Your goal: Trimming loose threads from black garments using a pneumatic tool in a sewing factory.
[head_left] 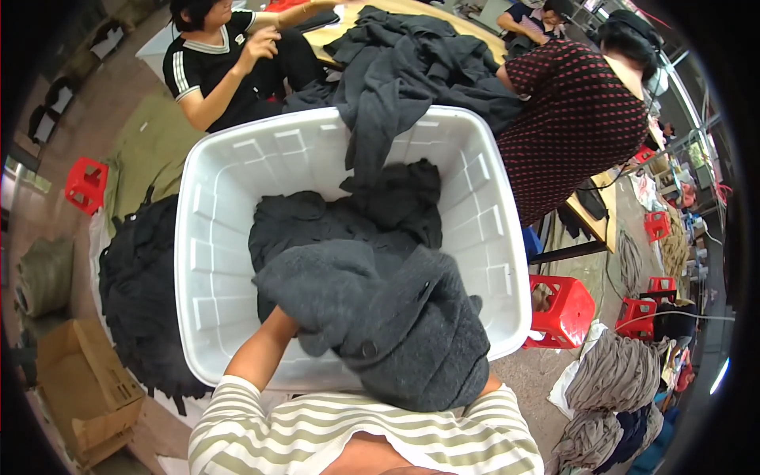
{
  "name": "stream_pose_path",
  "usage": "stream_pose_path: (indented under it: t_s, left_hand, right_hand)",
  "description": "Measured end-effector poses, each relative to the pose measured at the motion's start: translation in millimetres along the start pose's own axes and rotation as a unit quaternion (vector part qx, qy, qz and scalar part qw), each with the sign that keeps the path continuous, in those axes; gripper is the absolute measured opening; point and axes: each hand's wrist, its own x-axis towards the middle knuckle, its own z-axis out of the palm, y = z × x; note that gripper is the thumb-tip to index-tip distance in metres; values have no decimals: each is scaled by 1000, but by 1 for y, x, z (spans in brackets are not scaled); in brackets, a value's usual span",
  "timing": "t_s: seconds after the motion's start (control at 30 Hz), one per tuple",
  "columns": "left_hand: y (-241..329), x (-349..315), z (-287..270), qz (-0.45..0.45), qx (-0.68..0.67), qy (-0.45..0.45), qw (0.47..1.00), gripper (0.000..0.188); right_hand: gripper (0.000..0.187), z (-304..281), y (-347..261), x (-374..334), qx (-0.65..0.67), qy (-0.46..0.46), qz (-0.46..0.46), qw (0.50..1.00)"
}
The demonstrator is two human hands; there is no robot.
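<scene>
A dark grey knit garment is bunched up in front of my chest, over the near side of a white plastic bin. A round button shows on its lower part. My left hand reaches under the garment's left side, closed on it as it holds the cloth up; its fingers are hidden. At the garment's right edge, only the wrist of my right hand shows, the rest being covered by the cloth it supports. Below, inside the bin, lies a heap of dark garments.
More dark garments cover a wooden table beyond the bin and hang over its far rim. A dark pile and a cardboard box lie left. Two people stand or sit close beyond the bin. A red stool stands right.
</scene>
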Motion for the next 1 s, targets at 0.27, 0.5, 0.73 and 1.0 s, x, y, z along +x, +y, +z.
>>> stream_pose_path:
  t_s: [0.27,0.5,0.73,1.0]
  left_hand:
    - [50,29,33,0,-102,-38,994,52]
    - [63,47,82,-52,-224,-189,955,50]
    - [83,119,34,-113,-289,-111,944,49]
    - [139,110,-26,30,-55,-41,997,52]
  right_hand:
    - [47,10,98,-35,-65,-28,-14,997]
    - [49,0,120,-65,-90,32,73,993]
    - [50,26,125,-43,-135,-119,51,982]
    - [52,55,123,3,-219,-277,-22,935]
